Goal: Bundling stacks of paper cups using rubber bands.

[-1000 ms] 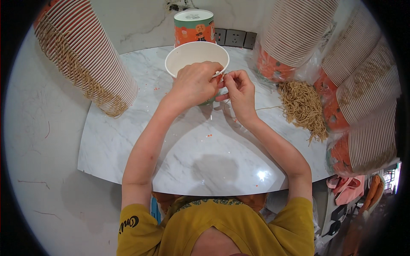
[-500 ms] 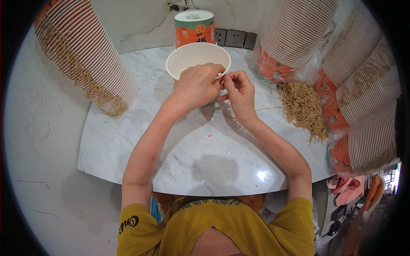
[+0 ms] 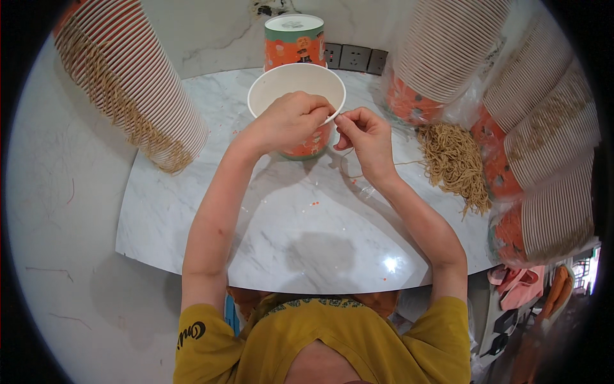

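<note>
An orange paper bucket (image 3: 307, 146) with a white inside stands upright on the marble-patterned table. My left hand (image 3: 288, 120) reaches over its near right rim, fingers closed there with the tips partly hidden inside. Just outside that same rim, my right hand (image 3: 369, 139) pinches a thin tan cord (image 3: 406, 163). The cord loops below my right hand and trails right toward a heap of tan cords (image 3: 453, 168). Whether the cord passes through the bucket wall cannot be made out.
A tall leaning stack of buckets with cord handles (image 3: 137, 89) rises at the left. Behind the bucket, another bucket (image 3: 294, 48) sits upside down beside wall sockets (image 3: 354, 57). Plastic-wrapped bucket stacks (image 3: 448, 51) crowd the right side. Small orange bits (image 3: 314, 203) dot the table.
My left hand has shifted slightly left and up, showing more of the bucket's front. My right hand has moved a little right, and the cord's loop below it shows more.
</note>
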The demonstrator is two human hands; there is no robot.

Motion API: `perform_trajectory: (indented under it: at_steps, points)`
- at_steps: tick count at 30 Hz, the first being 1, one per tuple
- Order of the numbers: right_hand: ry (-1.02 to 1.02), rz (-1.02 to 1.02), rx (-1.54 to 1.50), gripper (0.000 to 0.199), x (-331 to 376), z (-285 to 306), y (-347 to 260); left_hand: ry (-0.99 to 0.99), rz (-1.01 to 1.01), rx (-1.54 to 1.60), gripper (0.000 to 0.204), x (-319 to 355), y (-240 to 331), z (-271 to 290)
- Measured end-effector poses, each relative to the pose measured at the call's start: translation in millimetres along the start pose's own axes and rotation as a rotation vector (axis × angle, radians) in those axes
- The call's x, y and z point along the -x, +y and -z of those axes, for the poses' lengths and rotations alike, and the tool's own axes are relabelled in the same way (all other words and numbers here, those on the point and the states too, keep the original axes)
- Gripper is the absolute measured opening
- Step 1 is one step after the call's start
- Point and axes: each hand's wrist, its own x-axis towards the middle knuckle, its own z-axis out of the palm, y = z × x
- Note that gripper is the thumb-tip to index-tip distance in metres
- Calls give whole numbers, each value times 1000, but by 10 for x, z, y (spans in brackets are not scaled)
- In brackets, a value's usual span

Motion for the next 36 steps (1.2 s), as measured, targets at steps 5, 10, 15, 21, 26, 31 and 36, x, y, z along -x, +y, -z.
perform_trajectory:
  at_steps: [5, 10, 15, 21, 26, 31, 36]
  points:
    - [-28, 40, 105, 14, 75, -34, -67, 63, -30, 63, 22, 21, -43, 6]
    - [-57, 20, 120, 13, 142, -69, -28, -34, 20, 27, 19, 60, -18, 107]
    - [-86, 23, 119, 13, 181, -108, -36, -96, -40, -58, 13, 77, -25, 152]
    - [-168, -42, 23, 13, 127, -84, -23, -142, -48, -22, 12, 42, -68, 183]
    - [-184, -188, -179, 19, 91, -67, 38, -45, -22, -4, 12, 5, -151, 140]
    - [-228, -223, -250, 25, 87, -28, 37, 94, 28, -65, 12, -3, -190, 162]
    - [-253, -268, -163, 29, 116, -45, 19, 118, 56, 24, 10, -21, -231, 169]
